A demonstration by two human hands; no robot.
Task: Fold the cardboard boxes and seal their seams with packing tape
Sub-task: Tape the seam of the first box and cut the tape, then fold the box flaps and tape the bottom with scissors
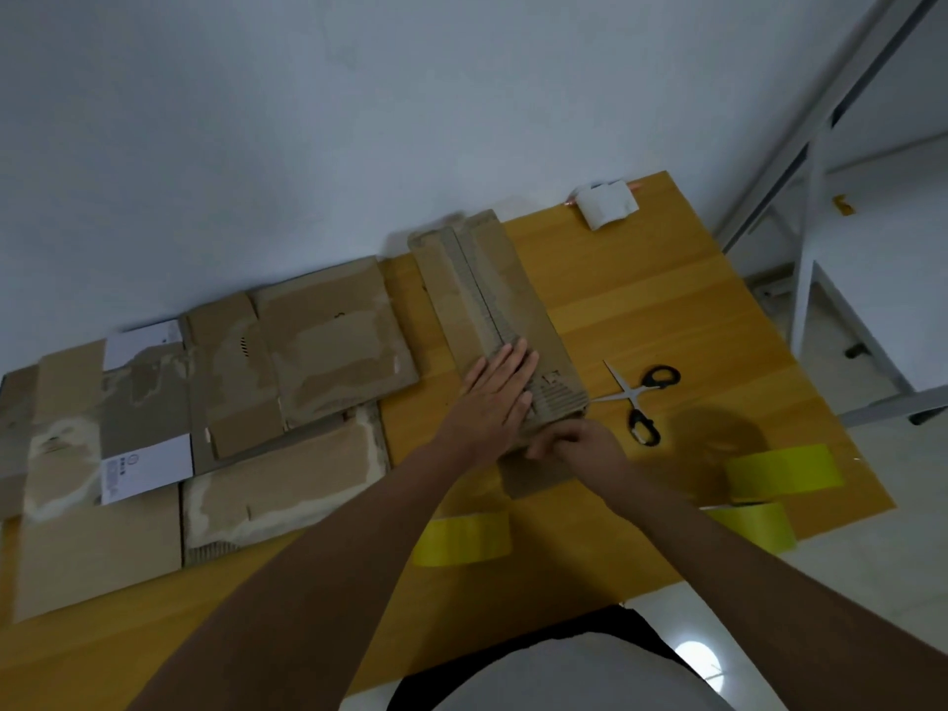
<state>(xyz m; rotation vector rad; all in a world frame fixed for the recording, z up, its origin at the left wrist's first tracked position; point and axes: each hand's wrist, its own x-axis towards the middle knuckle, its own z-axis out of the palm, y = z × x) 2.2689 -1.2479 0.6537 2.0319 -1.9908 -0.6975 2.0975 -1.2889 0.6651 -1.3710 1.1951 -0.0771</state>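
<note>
Nearest me, at 6 o'clock, my two forearms are reaching out over the yellow bench (667, 310).

A tape roll (461, 538), yellow-green, is lying near the bench's front edge at about 7 o'clock from my hands. Two more tape rolls (769, 484) are sitting at 4 o'clock, one just in front of the other.

My right hand (574, 443) is curling its fingers at the near end of the folded box (492, 310); the grip is narrow and appears to be pinching the cardboard's near edge, though blur is hiding the fingertips. A flap of the same cardboard is sticking out toward me under that hand.

My left hand (495, 395) is pressing flat on top of the folded box, fingers straight and together, grip wide, holding nothing.

Scissors (638, 400), black-handled and spread apart, are lying just beside the box at 3 o'clock.

The folded box is running away from me toward 12 o'clock, long and narrow, a seam along its middle.

Flattened boxes (205, 413) are overlapping across the bench at 9 o'clock, some bearing white labels.

A small white object (605, 205) is sitting at the far bench edge, 1 o'clock.
</note>
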